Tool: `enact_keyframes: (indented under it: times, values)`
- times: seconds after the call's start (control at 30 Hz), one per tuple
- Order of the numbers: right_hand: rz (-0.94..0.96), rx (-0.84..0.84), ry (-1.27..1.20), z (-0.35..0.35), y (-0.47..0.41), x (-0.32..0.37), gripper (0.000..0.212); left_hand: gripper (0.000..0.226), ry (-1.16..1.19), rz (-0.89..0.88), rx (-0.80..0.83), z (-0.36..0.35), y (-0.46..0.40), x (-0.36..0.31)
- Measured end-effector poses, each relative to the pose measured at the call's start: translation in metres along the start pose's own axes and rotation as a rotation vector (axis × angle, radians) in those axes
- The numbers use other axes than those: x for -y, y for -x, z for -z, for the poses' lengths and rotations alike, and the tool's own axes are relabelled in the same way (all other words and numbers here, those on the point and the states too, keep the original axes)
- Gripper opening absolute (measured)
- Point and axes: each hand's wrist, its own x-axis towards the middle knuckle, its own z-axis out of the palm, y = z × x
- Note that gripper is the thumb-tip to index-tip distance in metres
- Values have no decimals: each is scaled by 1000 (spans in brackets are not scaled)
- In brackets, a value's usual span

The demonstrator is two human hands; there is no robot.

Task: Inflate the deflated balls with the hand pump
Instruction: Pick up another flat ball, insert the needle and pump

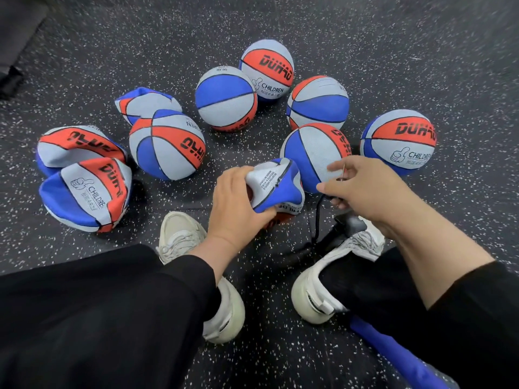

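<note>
My left hand [237, 197] grips a crumpled, deflated red, blue and grey ball [276, 182] just above the floor between my feet. My right hand [362, 183] pinches the thin metal pump needle [343, 170] to the right of that ball, apart from it. A black hose [317, 217] runs from the needle down to the hand pump, whose black head [346, 223] lies by my right shoe and whose blue barrel [393, 357] reaches the lower right. Three more deflated balls [84, 192] lie at the left. Several round, inflated balls [226, 98] sit behind.
I sit on a dark speckled rubber floor [421, 51] with both legs in black trousers and pale sneakers [182, 237] in front of me. A dark object [16, 37] sits at the top left corner. An inflated ball [314, 155] rests right behind my hands.
</note>
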Motion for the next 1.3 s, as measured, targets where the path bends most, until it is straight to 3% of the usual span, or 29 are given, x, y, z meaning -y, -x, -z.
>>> enact_keyframes:
  times: [0.1,0.2,0.37,0.43,0.6,0.77,1.3]
  values:
    - [65,-98,-28,-6,1,-4,46,80,25,1,-32,1,-3,-3]
    - [170,-184,11,-13,3,-8,27,79,37,-12,-54,1,-6,-5]
    - [362,-25,57,-27,4,-13,22,79,42,-24,-75,0,-9,-7]
    - [369,-5,31,-32,3,-15,25,78,37,-25,-77,-1,-10,-7]
    - [346,-100,-135,-36,1,-22,5,75,19,-21,-67,-1,-10,-5]
    - [365,-103,-96,-45,2,-22,16,76,-23,-19,-11,-3,-12,-8]
    - [404,-94,-84,-48,1,-21,15,74,-76,-20,36,-6,-10,-12]
